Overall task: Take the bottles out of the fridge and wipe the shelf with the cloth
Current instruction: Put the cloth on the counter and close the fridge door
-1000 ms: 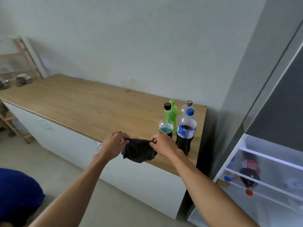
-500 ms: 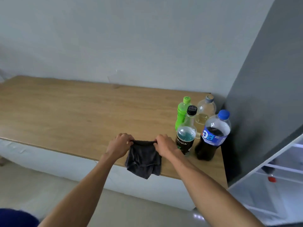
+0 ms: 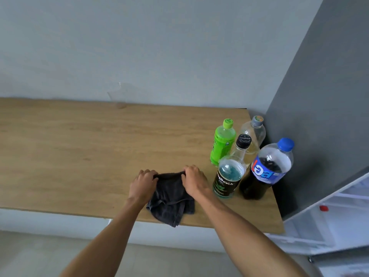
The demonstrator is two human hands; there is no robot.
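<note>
Evidently the unloading is well along: four bottles stand together on the counter (image 3: 79, 156) at about three o'clock from the hands, the green bottle (image 3: 221, 144), clear bottle (image 3: 254, 134), black-capped bottle (image 3: 229, 174) and cola bottle (image 3: 265, 172). Something red-capped shows in the fridge (image 3: 329, 216) at four o'clock, too blurred to name. Whether the shelf is wiped can't be told. The left hand (image 3: 142, 184) and right hand (image 3: 194, 181) each pinch a far corner of the cloth (image 3: 169, 198), fingers curled, the cloth lying on the counter's near edge.
</note>
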